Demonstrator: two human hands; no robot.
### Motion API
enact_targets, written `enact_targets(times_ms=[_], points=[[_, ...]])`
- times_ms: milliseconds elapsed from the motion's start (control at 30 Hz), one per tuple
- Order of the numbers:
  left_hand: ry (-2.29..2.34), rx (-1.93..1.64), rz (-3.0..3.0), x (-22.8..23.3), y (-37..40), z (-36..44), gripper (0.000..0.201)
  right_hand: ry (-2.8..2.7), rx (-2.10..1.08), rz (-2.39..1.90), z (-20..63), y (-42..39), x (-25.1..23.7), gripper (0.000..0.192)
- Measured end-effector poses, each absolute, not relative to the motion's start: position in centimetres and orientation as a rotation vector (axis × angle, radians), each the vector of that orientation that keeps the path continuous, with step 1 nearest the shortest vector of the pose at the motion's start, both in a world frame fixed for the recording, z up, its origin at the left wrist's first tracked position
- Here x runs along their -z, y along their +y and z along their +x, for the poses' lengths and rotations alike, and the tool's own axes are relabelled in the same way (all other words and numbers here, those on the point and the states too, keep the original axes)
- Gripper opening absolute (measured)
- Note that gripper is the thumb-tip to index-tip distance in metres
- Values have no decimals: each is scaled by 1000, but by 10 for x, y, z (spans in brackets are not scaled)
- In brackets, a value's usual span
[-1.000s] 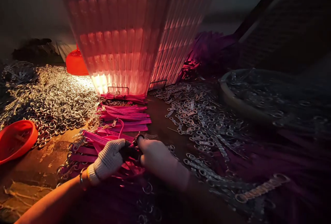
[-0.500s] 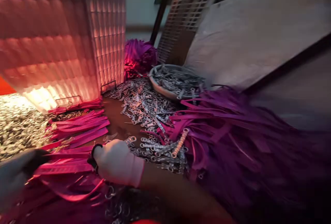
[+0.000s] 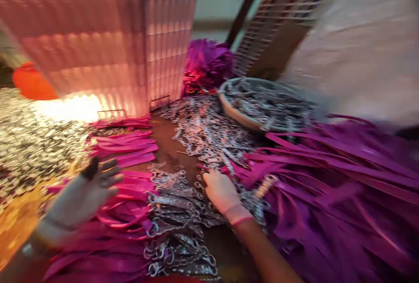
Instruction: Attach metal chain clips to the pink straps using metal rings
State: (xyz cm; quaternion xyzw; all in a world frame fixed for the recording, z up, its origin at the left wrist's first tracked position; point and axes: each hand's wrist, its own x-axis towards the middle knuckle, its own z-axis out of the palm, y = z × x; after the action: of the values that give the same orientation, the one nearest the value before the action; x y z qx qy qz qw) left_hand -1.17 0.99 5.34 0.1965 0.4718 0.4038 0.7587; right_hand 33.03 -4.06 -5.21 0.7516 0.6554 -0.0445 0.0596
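"What is laid out?"

"Purple straps [image 3: 137,147] are bunched near the left hand [image 3: 85,200], fingers spread, seemingly empty."

"Left loose?"

"A strap heap [image 3: 327,191]; the right hand [image 3: 224,193] is lowered among metal links [image 3: 176,200], its grip hidden."

1. Over the left hand [image 3: 78,200], dull greyish white, with black on one digit.
2. Over the right hand [image 3: 222,193], warmer white, edged in pink at the cuff [image 3: 242,220].
3. Across the left straps [image 3: 127,200], bright magenta, deepening to purple toward the bottom.
4. Across the right straps [image 3: 340,196], purple with pinker streaks.
5. On the far bundle [image 3: 209,58], violet, turning red low down.
6. On the middle links [image 3: 181,217], silver; on the right heap of links [image 3: 209,132], silver-grey; on the left heap [image 3: 36,143], cream and pale gold.
7. On the lampshade [image 3: 32,83], orange-red.
8. Across the ribbed panel [image 3: 81,56], salmon pink in horizontal bands, creamy white at the lower left.
9. On the lattice [image 3: 294,12], cream in a grid.
10. On the table [image 3: 166,134], brown, orange-yellow at the left.
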Motion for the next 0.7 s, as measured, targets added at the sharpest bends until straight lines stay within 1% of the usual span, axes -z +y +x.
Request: enact_targets(times_ms=[100, 167, 300, 467, 567, 700], points=[[905, -762, 344, -43, 9, 9, 49, 1999, 51, 2224, 331, -47, 70, 25], [840, -720, 363, -38, 6, 16, 51, 2024, -34, 2239, 334, -50, 82, 23], [795, -709, 385, -34, -7, 12, 36, 2050, -98, 2270, 340, -51, 98, 19], [790, -774, 338, -33, -14, -4, 34, 2121, -150, 2121, 333, -45, 89, 20], [843, -807, 295, -32, -16, -11, 29, 2107, -52, 2052, 325, -43, 77, 23], [906, -838, 295, -33, -13, -13, 26, 2013, 95, 2117, 327, -39, 66, 27]])
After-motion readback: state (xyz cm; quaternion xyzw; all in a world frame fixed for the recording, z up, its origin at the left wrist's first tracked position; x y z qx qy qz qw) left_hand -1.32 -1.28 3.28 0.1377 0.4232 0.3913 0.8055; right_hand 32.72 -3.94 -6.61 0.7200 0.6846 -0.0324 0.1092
